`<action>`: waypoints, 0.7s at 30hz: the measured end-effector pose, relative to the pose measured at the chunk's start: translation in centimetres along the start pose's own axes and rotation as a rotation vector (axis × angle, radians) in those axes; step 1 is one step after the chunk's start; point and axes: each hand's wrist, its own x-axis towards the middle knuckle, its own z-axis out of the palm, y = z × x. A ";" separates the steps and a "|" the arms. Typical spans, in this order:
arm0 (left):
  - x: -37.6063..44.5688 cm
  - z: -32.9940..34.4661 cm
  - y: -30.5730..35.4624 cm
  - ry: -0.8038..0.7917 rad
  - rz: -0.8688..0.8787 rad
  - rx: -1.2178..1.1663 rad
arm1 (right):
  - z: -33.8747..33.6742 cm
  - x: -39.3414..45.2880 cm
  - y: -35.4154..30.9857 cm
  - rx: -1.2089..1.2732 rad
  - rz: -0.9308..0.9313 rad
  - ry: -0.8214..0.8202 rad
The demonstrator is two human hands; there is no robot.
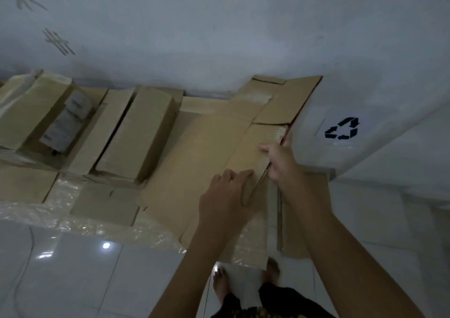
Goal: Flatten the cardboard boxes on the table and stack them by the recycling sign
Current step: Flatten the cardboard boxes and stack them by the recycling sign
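Observation:
A large flattened brown cardboard box (202,162) lies tilted across the table's right part. My left hand (226,196) presses on it near its right edge, fingers curled over a fold. My right hand (280,159) grips that box's right edge, where a white perforated strip (277,135) shows. Another flattened box (289,101) leans behind it against the wall. A black recycling sign (342,128) is on the white surface just to the right. Unflattened long boxes (138,132) stand further left.
More boxes, one with white labels (65,120), fill the table's left side over clear plastic sheet (65,191). A white wall (194,37) runs behind. Glossy white floor tiles (97,269) and my feet (220,283) are below.

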 end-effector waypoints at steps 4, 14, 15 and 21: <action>2.3 6.6 -2.1 -0.242 0.006 -0.178 | -4.3 0.9 3.1 -0.168 -0.080 0.135; 8.2 14.4 -9.0 -0.348 -0.225 0.189 | -14.8 6.9 10.7 -0.568 0.073 0.251; 8.0 14.9 -9.4 -0.331 -0.211 0.214 | -14.3 5.8 10.2 -0.564 0.079 0.239; 11.9 15.1 -11.3 -0.038 -0.276 0.177 | -14.2 3.3 11.6 -0.399 0.174 0.233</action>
